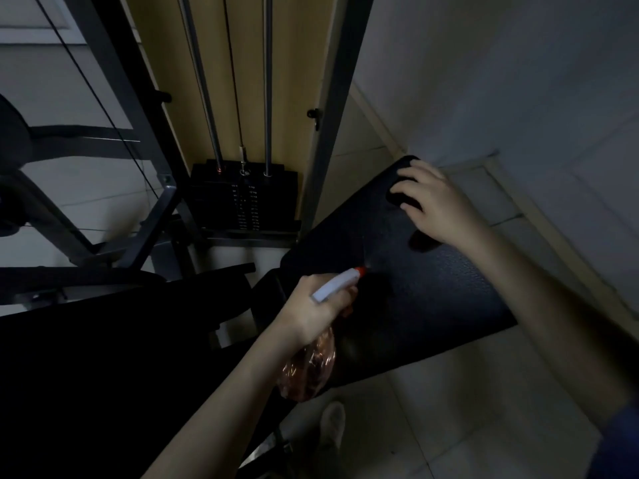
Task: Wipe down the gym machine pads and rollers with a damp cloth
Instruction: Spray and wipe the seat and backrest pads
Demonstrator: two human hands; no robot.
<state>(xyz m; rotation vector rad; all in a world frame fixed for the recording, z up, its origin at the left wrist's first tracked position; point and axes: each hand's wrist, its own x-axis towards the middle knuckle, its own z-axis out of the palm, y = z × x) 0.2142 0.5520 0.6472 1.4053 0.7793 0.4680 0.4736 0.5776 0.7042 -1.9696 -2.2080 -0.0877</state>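
A black textured pad of the gym machine slants across the middle right. My left hand grips a spray bottle with a white trigger head and a red nozzle. The nozzle points at the pad from close by, and a faint mist shows just beyond it. The bottle's pinkish clear body hangs below my fist. At the pad's far end my right hand lies on a dark cloth, its fingers curled over the cloth. In the dim light the cloth barely stands out from the pad.
A black weight stack with steel guide rods stands behind the pad, inside a grey frame. More dark machine parts fill the left. A white wall runs close along the right. A pale shoe stands on the tiled floor below.
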